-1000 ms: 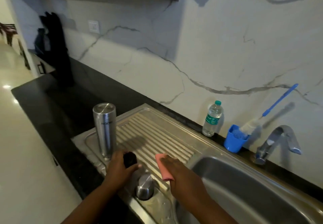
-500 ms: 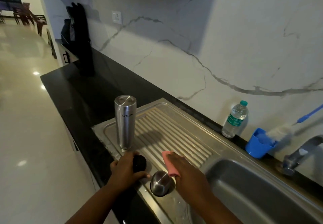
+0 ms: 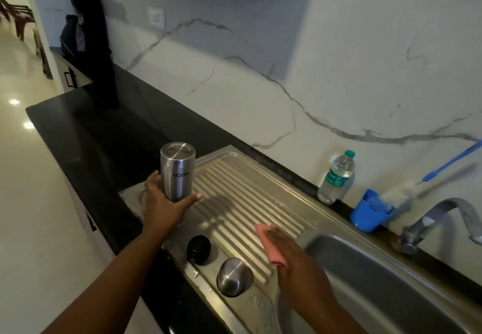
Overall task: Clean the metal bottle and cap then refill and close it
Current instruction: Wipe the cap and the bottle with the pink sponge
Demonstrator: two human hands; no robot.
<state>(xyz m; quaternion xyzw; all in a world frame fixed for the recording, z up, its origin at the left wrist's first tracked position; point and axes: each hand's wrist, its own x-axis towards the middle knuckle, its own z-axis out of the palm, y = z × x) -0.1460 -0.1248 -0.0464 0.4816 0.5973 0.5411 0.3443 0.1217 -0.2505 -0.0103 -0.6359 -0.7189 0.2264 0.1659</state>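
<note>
My left hand (image 3: 163, 204) wrapped round the upside-down metal bottle (image 3: 176, 172) at the drainboard's (image 3: 242, 198) left end, my right hand (image 3: 294, 260) gripping a pink cloth (image 3: 268, 246) (folded), black cap (image 3: 198, 246) and steel cap (image 3: 234, 276) by the near edge.

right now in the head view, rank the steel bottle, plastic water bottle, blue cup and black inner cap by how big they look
1. steel bottle, upside down in the left hand
2. plastic water bottle, nearly as tall but farther away, so true order is unsure
3. blue cup
4. black inner cap
</note>
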